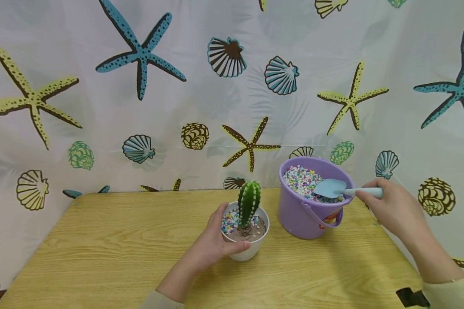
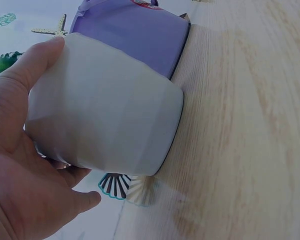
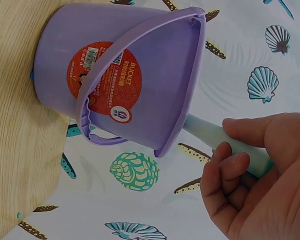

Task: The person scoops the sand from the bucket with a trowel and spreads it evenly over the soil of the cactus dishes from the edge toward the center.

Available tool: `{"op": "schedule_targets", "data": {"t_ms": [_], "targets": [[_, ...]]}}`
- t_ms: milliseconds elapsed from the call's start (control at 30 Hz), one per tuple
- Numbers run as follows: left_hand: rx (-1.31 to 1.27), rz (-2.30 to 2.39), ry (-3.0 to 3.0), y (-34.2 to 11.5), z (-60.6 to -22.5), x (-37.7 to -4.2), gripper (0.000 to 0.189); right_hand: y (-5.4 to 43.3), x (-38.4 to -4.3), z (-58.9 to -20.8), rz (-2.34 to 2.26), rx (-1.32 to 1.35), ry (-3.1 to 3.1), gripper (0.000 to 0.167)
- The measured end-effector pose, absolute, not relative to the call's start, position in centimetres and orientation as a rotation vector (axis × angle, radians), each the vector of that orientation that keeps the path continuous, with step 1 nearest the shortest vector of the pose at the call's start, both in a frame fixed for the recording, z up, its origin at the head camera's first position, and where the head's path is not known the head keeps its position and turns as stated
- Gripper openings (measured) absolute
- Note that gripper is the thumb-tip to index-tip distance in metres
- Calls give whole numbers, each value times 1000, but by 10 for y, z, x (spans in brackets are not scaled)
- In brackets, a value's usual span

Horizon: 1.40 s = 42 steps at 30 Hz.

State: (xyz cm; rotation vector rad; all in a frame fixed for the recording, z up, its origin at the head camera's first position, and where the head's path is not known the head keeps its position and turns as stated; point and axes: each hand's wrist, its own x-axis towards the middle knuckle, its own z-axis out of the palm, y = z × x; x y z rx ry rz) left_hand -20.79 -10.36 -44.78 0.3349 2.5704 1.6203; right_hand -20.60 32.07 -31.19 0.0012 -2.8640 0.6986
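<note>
My left hand (image 1: 212, 240) grips the side of a white pot (image 1: 242, 256), thumb along the front of the rim and fingers on the far left side. In the pot a green cactus (image 1: 249, 201) stands upright in brown soil, with colourful pebbles mostly on the left part. My right hand (image 1: 396, 206) holds a light blue toy shovel (image 1: 330, 188) by its handle (image 3: 230, 142). The shovel's blade lies over the pebbles (image 1: 299, 180) inside a purple bucket (image 1: 303, 219); whether it carries any is hard to tell. The left wrist view shows the pot's plain outer wall (image 2: 110, 110).
The pot and bucket stand on a wooden table (image 1: 131, 240). The bucket's handle (image 1: 325, 219) hangs down in front. Behind the table hangs a white curtain (image 1: 170, 111) printed with shells and starfish. A black object (image 1: 411, 297) lies by the right sleeve.
</note>
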Motion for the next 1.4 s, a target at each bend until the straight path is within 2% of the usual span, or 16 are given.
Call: {"op": "schedule_targets", "data": {"t_ms": [1033, 1400], "targets": [[340, 1623, 2572, -104, -445, -208, 128, 313, -222, -321, 835, -36, -2879, 63], [328, 1613, 2587, -104, -446, -208, 130, 308, -227, -329, 960, -51, -2845, 61]]}}
